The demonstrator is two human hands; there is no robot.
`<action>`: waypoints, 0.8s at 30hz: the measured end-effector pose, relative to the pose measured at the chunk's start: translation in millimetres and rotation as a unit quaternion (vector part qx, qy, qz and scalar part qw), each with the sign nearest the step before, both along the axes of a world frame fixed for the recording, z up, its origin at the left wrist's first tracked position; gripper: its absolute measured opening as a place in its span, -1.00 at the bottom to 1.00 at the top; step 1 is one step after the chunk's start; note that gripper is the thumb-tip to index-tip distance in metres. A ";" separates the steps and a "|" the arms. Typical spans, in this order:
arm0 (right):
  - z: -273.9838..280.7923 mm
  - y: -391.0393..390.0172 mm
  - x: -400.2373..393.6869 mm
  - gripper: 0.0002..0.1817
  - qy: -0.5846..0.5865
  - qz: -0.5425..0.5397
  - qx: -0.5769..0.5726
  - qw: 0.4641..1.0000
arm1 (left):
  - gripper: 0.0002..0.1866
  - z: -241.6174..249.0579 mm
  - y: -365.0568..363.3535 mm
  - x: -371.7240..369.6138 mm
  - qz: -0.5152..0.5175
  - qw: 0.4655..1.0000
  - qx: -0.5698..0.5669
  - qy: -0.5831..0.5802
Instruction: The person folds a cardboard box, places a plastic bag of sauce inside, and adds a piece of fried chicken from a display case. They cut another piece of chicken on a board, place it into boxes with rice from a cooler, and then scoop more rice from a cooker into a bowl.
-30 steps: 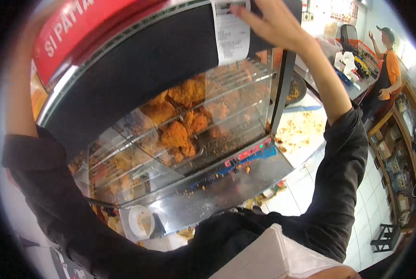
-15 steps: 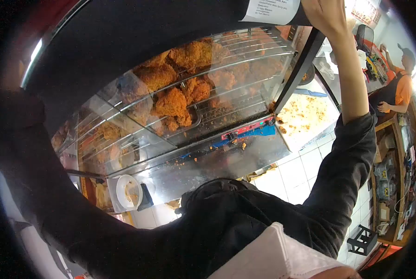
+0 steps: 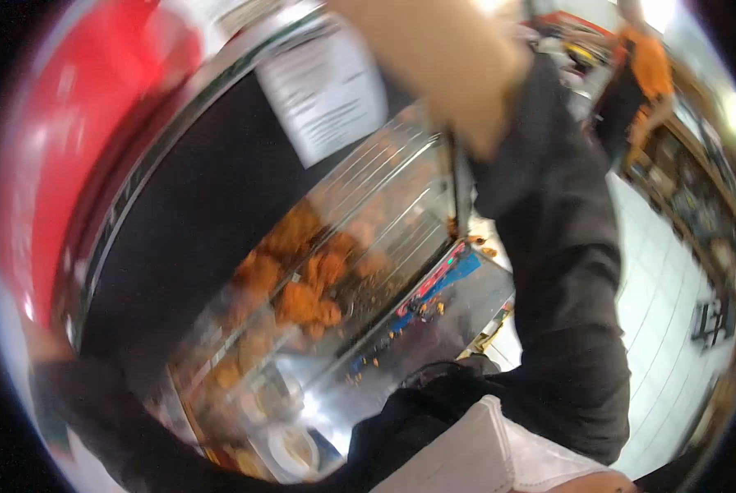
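Observation:
My left hand is at the far left, by the edge of a dark cabinet top; its fingers are hidden. Across the top of the view my right hand and forearm are smeared by motion, and the fingers fall outside the picture. What either hand holds, if anything, does not show. A glass display cabinet stands tilted in view before me, with fried chicken on wire racks inside. On its black top lies or sticks a printed paper sheet, close to my right forearm.
A bright red curved object fills the upper left. Below the cabinet are a metal counter with crumbs and a white bowl. A person in an orange shirt stands at the upper right beside wooden shelves.
My view has swung so that more of the cabinet top, the paper sheet and the red object show. My right forearm has moved leftward in view, now blurred.

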State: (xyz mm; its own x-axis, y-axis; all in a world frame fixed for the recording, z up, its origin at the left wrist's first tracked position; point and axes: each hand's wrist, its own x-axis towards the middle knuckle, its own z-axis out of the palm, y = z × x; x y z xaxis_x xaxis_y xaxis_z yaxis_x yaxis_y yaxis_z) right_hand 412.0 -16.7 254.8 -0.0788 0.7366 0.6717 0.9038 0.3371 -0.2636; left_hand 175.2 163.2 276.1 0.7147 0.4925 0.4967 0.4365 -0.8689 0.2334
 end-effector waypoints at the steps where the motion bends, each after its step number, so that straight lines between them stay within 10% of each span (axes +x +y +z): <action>1: 3.1 31.1 3.9 -0.69 0.014 0.075 -0.064 0.995 | -0.62 6.1 1.7 4.2 -0.001 1.000 -0.023 -0.008; 4: 10.0 88.0 24.7 -0.80 0.154 0.283 -0.295 0.900 | -0.61 17.9 3.7 17.1 0.003 0.996 -0.083 -0.025; 13: 2.5 56.6 7.9 -0.48 -0.023 0.053 -0.002 0.998 | -0.58 45.9 -40.6 25.2 0.030 0.981 -0.166 -0.094; 14: -2.0 30.4 0.3 -0.41 -0.031 -0.073 0.107 0.991 | -0.60 45.1 -47.2 15.0 -0.022 0.992 0.013 -0.124; 16: -6.8 -17.5 -7.5 -0.12 0.273 0.174 0.062 0.944 | -0.63 43.9 -62.6 -0.6 -0.121 0.910 0.357 -0.175; 19: -3.9 -81.5 -16.7 -0.10 0.527 0.384 0.050 0.757 | -0.71 14.4 -161.5 2.0 -0.175 0.914 0.304 -0.202; 21: 5.1 -86.5 17.6 -0.24 0.480 0.390 0.078 0.782 | -0.76 0.9 -207.3 6.5 -0.193 0.788 0.579 -0.078; 24: -32.7 -117.5 21.2 -0.43 0.439 0.375 0.154 0.802 | -0.78 -16.3 -249.8 25.8 -0.223 0.746 0.626 -0.040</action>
